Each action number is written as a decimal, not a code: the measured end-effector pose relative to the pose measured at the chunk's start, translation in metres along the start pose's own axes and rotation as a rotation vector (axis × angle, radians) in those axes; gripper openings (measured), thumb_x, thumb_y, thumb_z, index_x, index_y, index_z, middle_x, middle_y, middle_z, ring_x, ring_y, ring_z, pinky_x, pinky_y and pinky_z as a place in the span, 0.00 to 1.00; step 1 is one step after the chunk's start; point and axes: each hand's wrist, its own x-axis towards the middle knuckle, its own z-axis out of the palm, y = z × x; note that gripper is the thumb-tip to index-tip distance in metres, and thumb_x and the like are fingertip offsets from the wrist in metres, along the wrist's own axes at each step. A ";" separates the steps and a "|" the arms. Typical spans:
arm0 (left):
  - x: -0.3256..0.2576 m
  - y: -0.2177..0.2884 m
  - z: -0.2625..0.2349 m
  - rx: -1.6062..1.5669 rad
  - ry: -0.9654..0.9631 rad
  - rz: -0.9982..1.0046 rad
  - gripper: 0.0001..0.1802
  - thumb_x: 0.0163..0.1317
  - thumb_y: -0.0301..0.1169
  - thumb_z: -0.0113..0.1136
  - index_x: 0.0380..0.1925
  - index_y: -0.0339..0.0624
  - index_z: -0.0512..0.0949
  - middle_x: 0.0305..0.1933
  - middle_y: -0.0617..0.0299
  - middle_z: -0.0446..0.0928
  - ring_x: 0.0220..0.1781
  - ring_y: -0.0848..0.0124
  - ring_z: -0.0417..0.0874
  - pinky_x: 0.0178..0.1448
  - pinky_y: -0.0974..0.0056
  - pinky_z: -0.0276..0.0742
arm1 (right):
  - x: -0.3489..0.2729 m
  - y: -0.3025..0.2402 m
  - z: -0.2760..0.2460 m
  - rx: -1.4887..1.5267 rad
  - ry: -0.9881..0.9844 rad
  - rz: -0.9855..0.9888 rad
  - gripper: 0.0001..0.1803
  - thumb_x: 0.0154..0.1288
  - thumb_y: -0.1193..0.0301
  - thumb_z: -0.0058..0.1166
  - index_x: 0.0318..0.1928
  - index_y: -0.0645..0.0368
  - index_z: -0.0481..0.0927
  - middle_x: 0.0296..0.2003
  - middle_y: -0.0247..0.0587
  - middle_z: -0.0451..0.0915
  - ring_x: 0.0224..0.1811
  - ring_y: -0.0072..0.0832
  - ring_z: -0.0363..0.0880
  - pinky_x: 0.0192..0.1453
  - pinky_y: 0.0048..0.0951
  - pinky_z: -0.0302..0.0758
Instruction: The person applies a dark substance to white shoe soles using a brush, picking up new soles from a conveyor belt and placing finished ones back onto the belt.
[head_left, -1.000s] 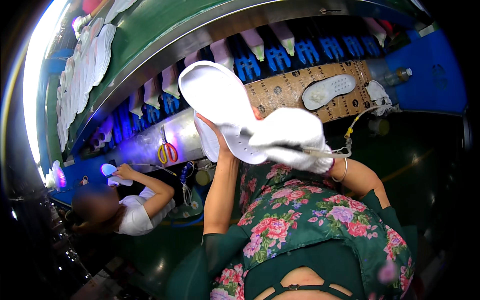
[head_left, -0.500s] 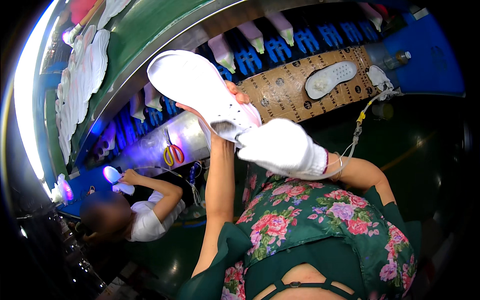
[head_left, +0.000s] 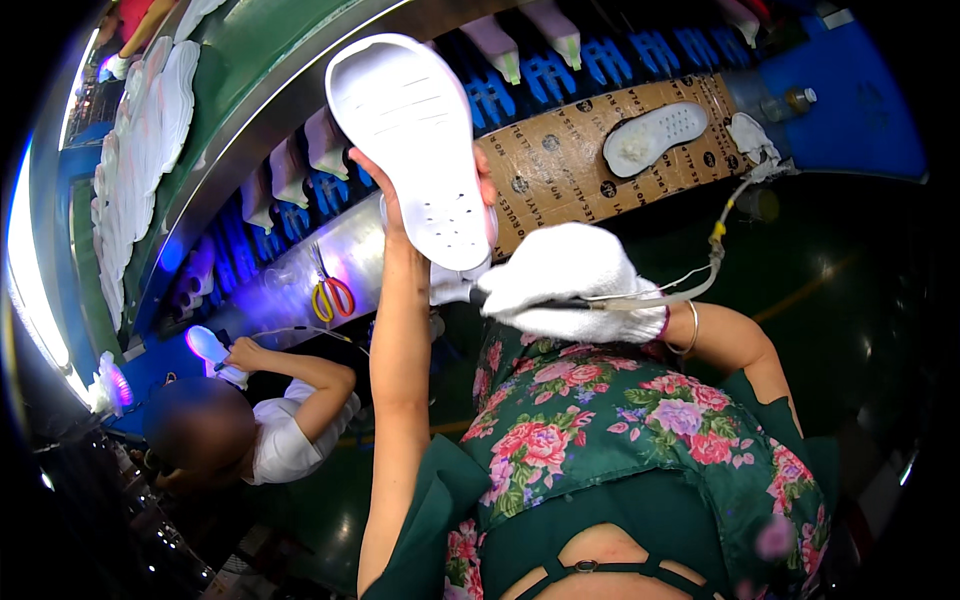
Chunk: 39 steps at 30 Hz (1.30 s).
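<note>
My left hand [head_left: 387, 190] is closed round a white shoe sole [head_left: 418, 140], with the thumb at one edge and fingertips showing at the other. The sole is held up, its dished face toward me, with thin slits across the broad end and small holes in the narrower end. Just below that narrower end is my right hand [head_left: 570, 285], in a white knitted glove. It grips a hose-fed hand tool [head_left: 476, 296] with a dark collar and a pale tip. Whether the tip touches the sole I cannot tell. The thin pale hose [head_left: 690, 298] runs over the glove.
A second sole [head_left: 655, 138] rests on printed brown cardboard [head_left: 545, 185] beside a white rag [head_left: 752, 140] and a clear bottle [head_left: 790, 102]. Red-and-yellow scissors [head_left: 332, 297] lie on the metal bench. Blue racks carry pale shoe lasts [head_left: 325, 145]. A co-worker [head_left: 300, 425] is at lower left.
The sole has risen and turned more upright, so its holed end now shows whole. My right hand has shifted slightly down, and the tool's dark collar shows more clearly.
</note>
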 end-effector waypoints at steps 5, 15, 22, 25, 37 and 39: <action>0.004 -0.001 0.009 -0.002 -0.009 -0.141 0.63 0.54 0.85 0.42 0.68 0.37 0.65 0.50 0.34 0.79 0.45 0.42 0.87 0.49 0.45 0.86 | -0.012 0.013 0.010 -0.485 0.008 -0.194 0.18 0.56 0.75 0.71 0.49 0.51 0.89 0.44 0.38 0.89 0.38 0.35 0.87 0.40 0.35 0.82; -0.001 -0.001 -0.018 0.179 0.365 -0.257 0.48 0.70 0.69 0.44 0.70 0.35 0.71 0.62 0.41 0.80 0.55 0.51 0.88 0.56 0.48 0.88 | -0.006 0.005 0.001 -0.339 -0.071 -0.139 0.13 0.57 0.73 0.70 0.44 0.49 0.89 0.42 0.34 0.89 0.43 0.37 0.88 0.46 0.37 0.84; 0.013 0.000 0.007 0.945 0.369 -0.493 0.46 0.72 0.69 0.42 0.69 0.40 0.75 0.59 0.51 0.82 0.57 0.67 0.82 0.59 0.65 0.81 | -0.006 0.006 -0.003 -0.145 -0.182 -0.118 0.15 0.57 0.74 0.72 0.46 0.49 0.89 0.42 0.35 0.89 0.41 0.36 0.89 0.46 0.35 0.84; 0.023 0.000 0.036 1.143 0.270 -0.526 0.51 0.70 0.74 0.37 0.71 0.40 0.72 0.65 0.48 0.78 0.64 0.63 0.79 0.64 0.62 0.78 | -0.012 0.009 -0.014 -0.158 -0.182 -0.010 0.14 0.57 0.73 0.72 0.45 0.48 0.89 0.46 0.35 0.89 0.47 0.37 0.88 0.50 0.36 0.83; 0.051 0.017 0.074 1.314 0.413 -0.740 0.56 0.63 0.80 0.41 0.70 0.42 0.75 0.70 0.39 0.74 0.70 0.52 0.77 0.69 0.51 0.75 | -0.011 0.004 -0.020 -0.268 -0.169 -0.065 0.14 0.56 0.73 0.73 0.44 0.48 0.89 0.40 0.36 0.89 0.37 0.36 0.88 0.42 0.34 0.83; 0.053 0.018 0.074 1.279 0.406 -0.696 0.56 0.63 0.80 0.43 0.70 0.42 0.75 0.70 0.40 0.74 0.70 0.54 0.77 0.69 0.53 0.75 | 0.002 -0.008 -0.033 -0.140 -0.100 0.104 0.09 0.57 0.75 0.73 0.39 0.53 0.91 0.36 0.37 0.90 0.36 0.31 0.88 0.42 0.31 0.83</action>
